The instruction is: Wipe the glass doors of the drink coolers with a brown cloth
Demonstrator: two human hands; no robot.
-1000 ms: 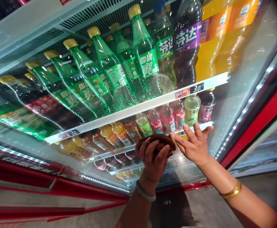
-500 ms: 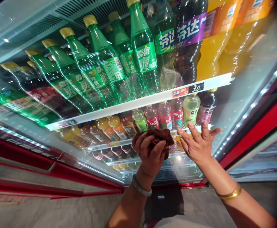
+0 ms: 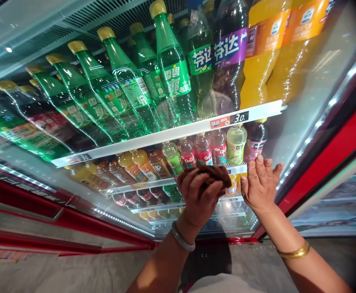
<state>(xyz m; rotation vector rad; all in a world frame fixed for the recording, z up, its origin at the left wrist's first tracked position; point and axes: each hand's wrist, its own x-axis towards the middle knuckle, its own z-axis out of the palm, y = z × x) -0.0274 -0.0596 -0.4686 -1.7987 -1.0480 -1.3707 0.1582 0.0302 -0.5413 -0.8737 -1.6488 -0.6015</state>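
Observation:
My left hand (image 3: 200, 195), with a grey bangle at its wrist, is wrapped round a crumpled dark brown cloth (image 3: 222, 176). It is in front of the lower shelves of a lit drinks cooler. To its right, my right hand (image 3: 260, 183) holds nothing, palm forward, its fingers stretched up and a gold bracelet on the forearm. Its fingertips overlap the foot of a dark bottle with a pink label (image 3: 256, 142) in the view. Whether either hand touches a glass pane cannot be made out. A pale green bottle (image 3: 236, 144) stands between the hands, further back.
Large green bottles (image 3: 173, 77) and orange bottles (image 3: 259, 65) fill the upper shelf, whose white front rail (image 3: 166, 133) carries price tags. Red frames (image 3: 327, 154) edge the cooler on both sides. Grey floor (image 3: 105, 274) lies below.
The view has shifted, so the bottles sit further left. My left hand with the cloth has moved slightly right relative to the shelves. The fingers of my right hand are closer together and more upright.

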